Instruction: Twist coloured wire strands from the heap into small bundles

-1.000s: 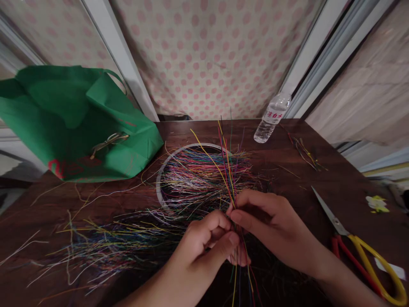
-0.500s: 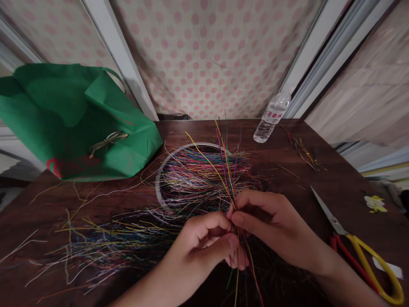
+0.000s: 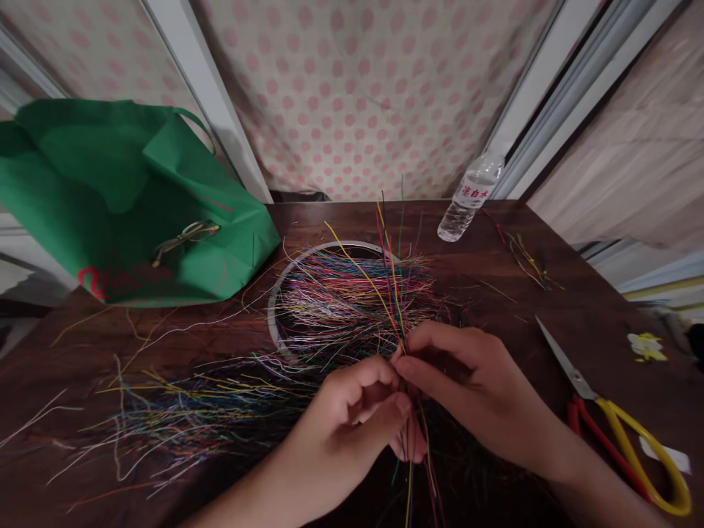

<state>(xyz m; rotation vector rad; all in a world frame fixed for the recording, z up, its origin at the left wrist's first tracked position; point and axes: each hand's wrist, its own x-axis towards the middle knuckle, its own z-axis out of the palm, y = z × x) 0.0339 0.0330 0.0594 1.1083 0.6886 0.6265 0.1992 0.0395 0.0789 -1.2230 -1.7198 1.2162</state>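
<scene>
Both hands meet at the near centre of the dark wooden table [image 3: 577,308]. The left hand [image 3: 352,414] is curled, thumb pressed toward the forefinger, pinching a thin bundle of coloured wires [image 3: 397,293] from the left. The right hand [image 3: 467,381] closes on the same bundle from the right, thumb and forefinger tips touching the left hand's fingertips. The bundle stands roughly upright — its upper ends fan out above the hands, its lower ends hang below them toward the near table edge. How many strands each hand grips cannot be told; they are too fine.

Surroundings:
- A round light-rimmed basin [image 3: 275,308] sits just beyond the hands, with a mass of multicoloured wires lying across it.
- A loose spread of wires [image 3: 181,418] covers the table to the left.
- A green bag [image 3: 110,191] rests at the far left corner.
- A clear water bottle [image 3: 470,198] leans at the far edge, near a few wire scraps [image 3: 525,260].
- Scissors [image 3: 610,418] with yellow and red handles lie to the right, well apart from the right hand.
</scene>
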